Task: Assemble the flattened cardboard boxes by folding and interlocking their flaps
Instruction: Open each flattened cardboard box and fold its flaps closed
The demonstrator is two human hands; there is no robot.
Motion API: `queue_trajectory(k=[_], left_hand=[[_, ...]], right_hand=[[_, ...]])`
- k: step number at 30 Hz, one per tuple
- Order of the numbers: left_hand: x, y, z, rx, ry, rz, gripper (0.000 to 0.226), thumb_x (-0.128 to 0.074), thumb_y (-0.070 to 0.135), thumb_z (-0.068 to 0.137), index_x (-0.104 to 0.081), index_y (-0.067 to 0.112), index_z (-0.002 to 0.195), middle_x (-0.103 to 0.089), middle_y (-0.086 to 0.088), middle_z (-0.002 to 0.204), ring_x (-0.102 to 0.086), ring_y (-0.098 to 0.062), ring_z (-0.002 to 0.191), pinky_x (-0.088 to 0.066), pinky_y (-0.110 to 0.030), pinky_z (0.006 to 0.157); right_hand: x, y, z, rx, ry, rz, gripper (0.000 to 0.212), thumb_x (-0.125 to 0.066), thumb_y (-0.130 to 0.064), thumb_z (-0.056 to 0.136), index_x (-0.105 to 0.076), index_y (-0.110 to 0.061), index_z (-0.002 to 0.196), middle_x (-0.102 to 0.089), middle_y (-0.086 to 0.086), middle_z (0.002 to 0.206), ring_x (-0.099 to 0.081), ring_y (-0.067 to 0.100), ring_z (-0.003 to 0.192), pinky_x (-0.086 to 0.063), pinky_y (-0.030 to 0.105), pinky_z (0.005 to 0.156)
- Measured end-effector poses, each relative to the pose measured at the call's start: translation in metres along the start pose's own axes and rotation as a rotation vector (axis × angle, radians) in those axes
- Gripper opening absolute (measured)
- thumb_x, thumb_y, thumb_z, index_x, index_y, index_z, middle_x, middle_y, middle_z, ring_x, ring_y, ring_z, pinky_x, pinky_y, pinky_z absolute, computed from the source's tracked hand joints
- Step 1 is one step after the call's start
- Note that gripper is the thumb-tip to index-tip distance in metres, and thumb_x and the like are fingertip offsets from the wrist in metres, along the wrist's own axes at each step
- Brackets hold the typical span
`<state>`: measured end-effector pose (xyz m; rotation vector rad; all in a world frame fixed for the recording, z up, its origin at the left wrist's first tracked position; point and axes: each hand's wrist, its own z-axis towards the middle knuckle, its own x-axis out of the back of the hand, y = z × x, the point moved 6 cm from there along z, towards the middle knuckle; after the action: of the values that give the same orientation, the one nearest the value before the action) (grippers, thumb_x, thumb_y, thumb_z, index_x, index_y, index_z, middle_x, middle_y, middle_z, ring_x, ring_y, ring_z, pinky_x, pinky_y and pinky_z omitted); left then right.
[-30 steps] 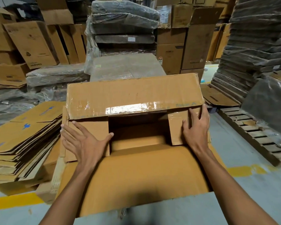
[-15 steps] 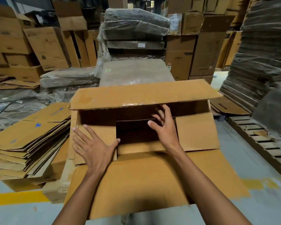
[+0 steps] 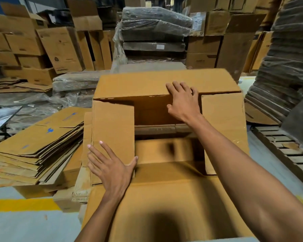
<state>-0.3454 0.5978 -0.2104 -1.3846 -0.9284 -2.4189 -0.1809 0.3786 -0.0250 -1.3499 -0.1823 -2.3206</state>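
WAREHOUSE FLOOR: Stacked cartons (image 3: 59, 49) and plastic-wrapped bundles (image 3: 156, 32) wall in the space beyond both grips. A dark wrapped stack (image 3: 287, 58) rises to the right of the right grip. A pile of flattened boxes (image 3: 37, 142) lies just left of the left grip. A wooden pallet (image 3: 287, 151) sits on the floor (image 3: 24, 227) off to the right, and a yellow line (image 3: 23, 204) crosses the floor beside the left forearm.

Between the arms stands the cardboard box (image 3: 152, 112), open side up, its near flap (image 3: 164, 206) spread toward the person beneath both forearms. The left grip (image 3: 112, 168) lies flat, fingers spread, on the left side flap (image 3: 114, 123), which is folded inward. The right grip (image 3: 184, 103), farther out, hooks its fingers over the edge of the far flap (image 3: 138, 82), thumb beneath that edge. The right side flap (image 3: 224, 128), also folded in, lies just to its right.
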Motion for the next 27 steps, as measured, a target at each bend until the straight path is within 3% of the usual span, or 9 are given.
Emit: queue_trajectory(k=[5,8,12,17,20,22,24,27], left_hand=[[0.002,0.005,0.003,-0.043,0.006,0.032,0.137,-0.064,0.086,0.068,0.007,0.018,0.163,0.017,-0.032,0.163,-0.007,-0.056,0.148,-0.020,-0.069,0.113],[0.008,0.011,0.010,-0.077,0.008,0.052,0.124,-0.061,0.088,0.068,0.003,0.040,0.162,0.017,-0.032,0.163,-0.012,-0.057,0.145,-0.027,-0.069,0.106],[0.021,0.018,0.025,-0.078,-0.015,0.116,0.115,-0.055,0.093,0.065,-0.003,0.051,0.159,0.004,-0.034,0.162,-0.025,-0.057,0.139,-0.036,-0.065,0.098],[0.028,0.031,0.048,-0.086,-0.088,0.094,0.112,-0.052,0.095,0.066,0.001,0.056,0.156,0.006,-0.032,0.163,-0.021,-0.056,0.141,-0.034,-0.065,0.103],[0.028,0.034,0.055,-0.086,-0.105,0.093,0.111,-0.051,0.095,0.067,0.003,0.056,0.156,0.009,-0.032,0.162,-0.020,-0.057,0.141,-0.033,-0.066,0.103],[0.027,0.035,0.057,-0.080,-0.105,0.100,0.110,-0.050,0.096,0.067,0.000,0.056,0.156,0.009,-0.033,0.162,-0.020,-0.058,0.140,-0.033,-0.065,0.102],[0.028,0.037,0.059,-0.078,-0.122,0.103,0.111,-0.051,0.095,0.067,0.000,0.055,0.157,0.009,-0.034,0.162,-0.019,-0.060,0.140,-0.032,-0.066,0.103],[0.030,0.041,0.065,-0.085,-0.166,0.097,0.112,-0.053,0.094,0.068,0.003,0.054,0.157,0.013,-0.033,0.162,-0.015,-0.061,0.143,-0.030,-0.068,0.106]], right_hand=[[-0.012,0.011,0.006,-0.048,-0.097,-0.011,0.070,-0.065,-0.020,0.080,-0.047,-0.029,0.147,-0.054,0.004,0.147,-0.041,0.029,0.140,-0.020,0.052,0.116],[-0.012,0.011,0.017,-0.039,-0.194,0.010,0.073,-0.064,-0.024,0.082,-0.042,-0.029,0.151,-0.050,0.005,0.151,-0.039,0.030,0.142,-0.020,0.053,0.117],[-0.007,0.011,0.028,-0.015,-0.263,-0.025,0.080,-0.065,-0.022,0.085,-0.032,-0.024,0.158,-0.033,0.006,0.164,-0.026,0.029,0.152,-0.017,0.057,0.123],[0.001,0.016,0.015,-0.040,-0.090,0.007,0.073,-0.064,-0.014,0.081,-0.043,-0.014,0.151,-0.041,0.012,0.157,-0.038,0.033,0.143,-0.036,0.051,0.117],[-0.013,0.019,-0.011,-0.008,-0.155,-0.062,0.070,-0.064,-0.014,0.085,-0.044,-0.011,0.152,-0.043,0.014,0.157,-0.043,0.035,0.141,-0.043,0.049,0.113],[-0.028,0.024,-0.030,-0.001,-0.298,-0.179,0.055,-0.065,-0.023,0.091,-0.053,-0.012,0.144,-0.055,0.013,0.145,-0.049,0.033,0.133,-0.047,0.046,0.108],[-0.038,0.031,-0.047,0.006,-0.397,-0.355,0.033,-0.063,-0.031,0.096,-0.066,-0.013,0.124,-0.067,0.011,0.127,-0.054,0.031,0.124,-0.044,0.044,0.108],[-0.030,0.033,-0.057,0.012,-0.392,-0.558,0.019,-0.059,-0.028,0.099,-0.073,-0.015,0.101,-0.073,0.008,0.109,-0.056,0.029,0.119,-0.032,0.044,0.114]])
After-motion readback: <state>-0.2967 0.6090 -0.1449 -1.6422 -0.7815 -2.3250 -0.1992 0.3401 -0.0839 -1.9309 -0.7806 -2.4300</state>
